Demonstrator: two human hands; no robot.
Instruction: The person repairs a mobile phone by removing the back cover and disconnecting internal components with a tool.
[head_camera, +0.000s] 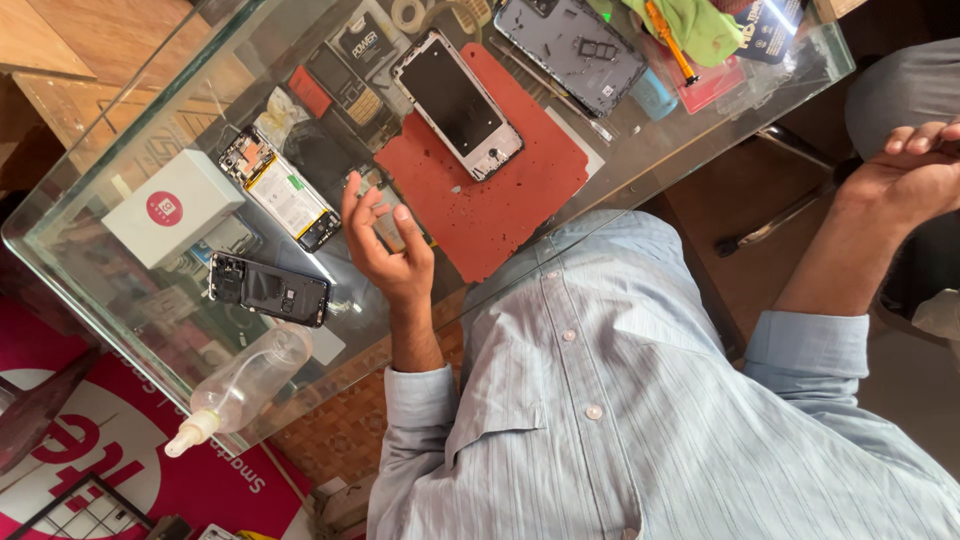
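Left hand (385, 245) raised over the tabletop (150, 330), fingers loosely curled apart, holding nothing. Right hand (915, 165) off the tabletop's far side, fingers bent, empty as far as I can tell. Just beside the left hand: opened phone (282, 190); below it a black phone back (268, 289). Red mat (500, 190) on its other side carries a phone frame (458, 103). Spray bottle (240, 385) lies at the glass edge; a careless elbow could likely roll it off.

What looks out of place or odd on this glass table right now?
The clear spray bottle lies on its side at the glass table's edge, nozzle past the rim. Small dark specks litter the red mat.
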